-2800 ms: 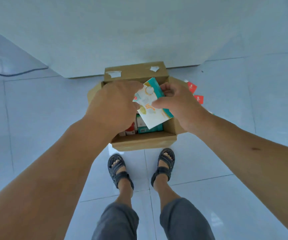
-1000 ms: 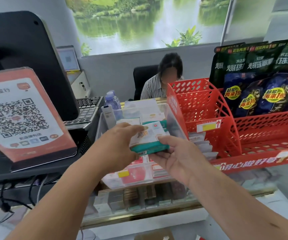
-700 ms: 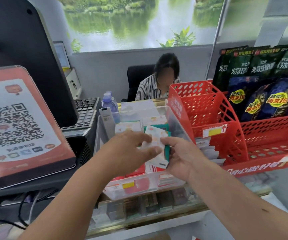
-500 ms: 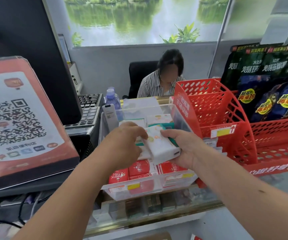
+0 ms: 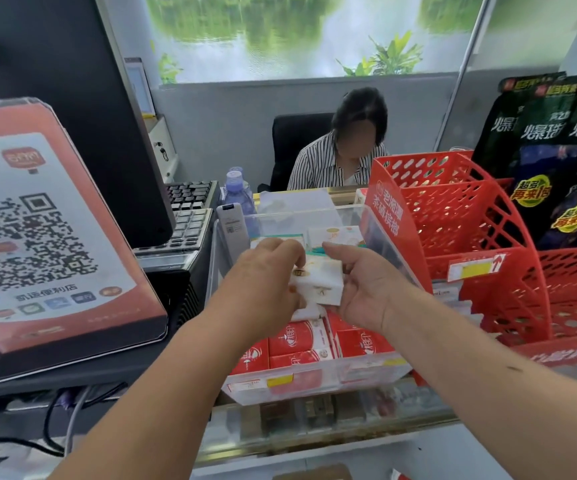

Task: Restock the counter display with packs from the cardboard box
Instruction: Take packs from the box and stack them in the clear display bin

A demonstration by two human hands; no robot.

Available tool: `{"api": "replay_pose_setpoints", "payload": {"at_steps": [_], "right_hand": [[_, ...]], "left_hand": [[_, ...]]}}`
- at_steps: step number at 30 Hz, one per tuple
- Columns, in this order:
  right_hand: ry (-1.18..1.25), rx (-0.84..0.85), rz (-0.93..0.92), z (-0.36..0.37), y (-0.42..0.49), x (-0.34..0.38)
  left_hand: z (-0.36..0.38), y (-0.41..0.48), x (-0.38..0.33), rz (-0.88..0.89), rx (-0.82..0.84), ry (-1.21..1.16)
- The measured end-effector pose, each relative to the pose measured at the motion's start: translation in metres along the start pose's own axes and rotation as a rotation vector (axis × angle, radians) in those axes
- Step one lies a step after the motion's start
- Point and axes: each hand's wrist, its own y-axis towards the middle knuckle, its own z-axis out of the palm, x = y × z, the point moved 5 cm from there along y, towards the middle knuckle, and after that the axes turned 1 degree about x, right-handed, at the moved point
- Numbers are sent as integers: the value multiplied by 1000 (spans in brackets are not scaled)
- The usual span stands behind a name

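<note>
A big black screen (image 5: pixel 72 98) fills the upper left of the frame, and we see its back. Below it, at the left, stands a red and white sign (image 5: pixel 37 237) with a square code on it. At the right is a red plastic rack (image 5: pixel 470 237) full of little holes. Dark snack bags (image 5: pixel 557 150) stand in it at the upper right. A person in a striped shirt (image 5: pixel 332 157) sits behind the counter (image 5: pixel 314 434), in the upper middle.

In the middle of the frame is a clear display box (image 5: pixel 314 379). It sits on the counter, between the sign and the red rack. Two bare arms reach up to it from the bottom of the frame.

The left hand (image 5: pixel 262 282) is curled round the left side of a white pack (image 5: pixel 321 282). The right hand (image 5: pixel 366 289) grips its right side, with the thumb on top. So both hands are holding the pack. It is in the air over the middle of the clear box, just above the red packs (image 5: pixel 297 344) in the front row. White and green packs (image 5: pixel 335 237) stand in the back row, behind the hands.

A grey keyboard (image 5: pixel 190 220) lies left of the clear box. A small water bottle (image 5: pixel 236 192) stands beside it.
</note>
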Motion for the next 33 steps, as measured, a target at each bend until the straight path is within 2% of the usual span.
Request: {"api": "replay_pose_setpoints", "payload": {"at_steps": [5,8,10,13,18,23,25,27,29,31,33], "right_hand": [[60,-22,26,10,8,-10],[-137,-35,106,14,15,-17],[-278,-55,88,18,24,-15],[-259,-101,16,27,41,-6],[-145,-150,-89,35,59,3],[-367,-132,-158,30,47,1],[-685,-216,-295,16,40,17],[-1243,-337,-527,2,43,43],[-1697,-424,-647,-7,53,61],[-1943,-418,-655,-10,68,70],[-2084,-323,-614,-10,83,69]], "left_hand": [[15,3,17,-105,-111,54],[19,11,28,-174,-159,104],[20,22,33,-190,-164,136],[19,40,41,-194,-168,163],[30,60,48,-222,-54,176],[44,60,50,-223,63,191],[44,64,50,-225,78,190],[44,70,50,-238,97,171],[43,77,51,-258,110,148],[43,82,53,-274,114,121],[43,83,53,-275,95,113]]}}
